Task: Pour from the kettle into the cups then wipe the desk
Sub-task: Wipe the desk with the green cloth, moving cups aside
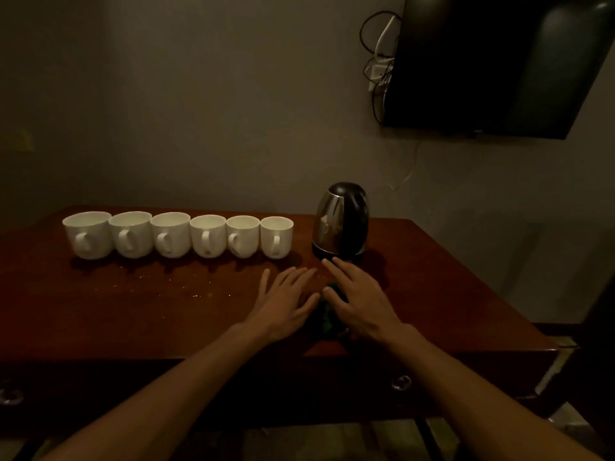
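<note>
Several white cups [176, 236] stand in a row along the back of the dark wooden desk [133, 311], handles facing me. A steel kettle [340, 221] with a black lid and base stands right of the row. A dark green cloth [325, 316] lies crumpled on the desk in front of the kettle. My left hand [283, 304] lies flat on the desk just left of the cloth, fingers spread. My right hand [357, 299] rests palm down, partly over the cloth, its fingertips near the kettle's base. Small crumbs or droplets dot the wood in front of the cups.
A black television [499, 61] hangs on the wall at the upper right, with cables and a white plug strip [382, 61] beside it. The desk front has drawers with round metal pulls [401, 382]. The desk's right edge lies close to the kettle side.
</note>
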A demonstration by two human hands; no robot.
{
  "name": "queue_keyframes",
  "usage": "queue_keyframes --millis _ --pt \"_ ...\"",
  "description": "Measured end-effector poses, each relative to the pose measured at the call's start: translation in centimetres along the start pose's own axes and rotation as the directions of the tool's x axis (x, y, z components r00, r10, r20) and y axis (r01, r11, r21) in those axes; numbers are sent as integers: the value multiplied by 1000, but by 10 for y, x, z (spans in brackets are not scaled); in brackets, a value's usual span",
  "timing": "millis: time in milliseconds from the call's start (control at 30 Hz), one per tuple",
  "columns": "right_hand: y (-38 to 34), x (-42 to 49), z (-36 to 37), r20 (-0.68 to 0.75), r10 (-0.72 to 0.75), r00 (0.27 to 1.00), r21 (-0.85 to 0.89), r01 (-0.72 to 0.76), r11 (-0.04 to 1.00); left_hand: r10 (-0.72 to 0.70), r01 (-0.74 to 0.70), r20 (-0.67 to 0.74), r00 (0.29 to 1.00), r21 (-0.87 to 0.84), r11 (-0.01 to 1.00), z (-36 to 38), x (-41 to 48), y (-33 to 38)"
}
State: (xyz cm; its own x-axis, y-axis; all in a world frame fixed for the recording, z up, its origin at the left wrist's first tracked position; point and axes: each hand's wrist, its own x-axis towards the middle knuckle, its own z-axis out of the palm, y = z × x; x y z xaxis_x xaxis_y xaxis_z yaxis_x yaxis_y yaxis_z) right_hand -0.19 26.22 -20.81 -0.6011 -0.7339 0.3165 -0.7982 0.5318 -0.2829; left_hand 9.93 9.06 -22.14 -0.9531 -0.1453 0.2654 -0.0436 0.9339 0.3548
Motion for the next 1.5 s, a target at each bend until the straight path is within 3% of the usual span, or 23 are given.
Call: queue_keyframes --millis 100,200,367,467,600,833,900,1067,1200,1333,1500 --pt "1 0 5 90 4 996 26 -6 1000 -46 45 14 999 58 997 -3 -10 2" --pt "4 3 7 86 -22 996 36 19 999 -82 85 -39 996 67 994 -9 -13 3" --pt "3 8 -2 29 -52 998 24 51 998 -95 91 -141 985 -36 995 -18 -9 12" --pt "0 12 -10 5 -40 999 92 40 995 -192 168 -81 978 -238 956 -23 -3 12" --pt "-7 27 -17 -80 -20 997 296 43 954 -273 185 -72 959 -569 802 -31 8 12" --pt "-36 58 -32 -261 12 965 482 120 868 -428 175 -58 902 -857 485 -59 25 34" --pt "-43 67 -42 -321 27 947 497 144 856 -414 112 -96 905 -885 451 -69 29 37" --pt "-64 85 -75 -401 31 916 550 214 807 -271 -43 -101 957 -976 213 -87 27 39" --pt "-85 98 -102 -421 -30 907 517 267 813 -222 -49 -131 966 -939 340 -103 24 30" --pt "-99 113 -117 -515 24 857 505 281 816 -179 -104 -192 965 -905 413 -115 20 17" --pt "-118 122 -139 -588 49 807 467 289 836 -277 -148 -308 910 -866 477 -132 18 -2"
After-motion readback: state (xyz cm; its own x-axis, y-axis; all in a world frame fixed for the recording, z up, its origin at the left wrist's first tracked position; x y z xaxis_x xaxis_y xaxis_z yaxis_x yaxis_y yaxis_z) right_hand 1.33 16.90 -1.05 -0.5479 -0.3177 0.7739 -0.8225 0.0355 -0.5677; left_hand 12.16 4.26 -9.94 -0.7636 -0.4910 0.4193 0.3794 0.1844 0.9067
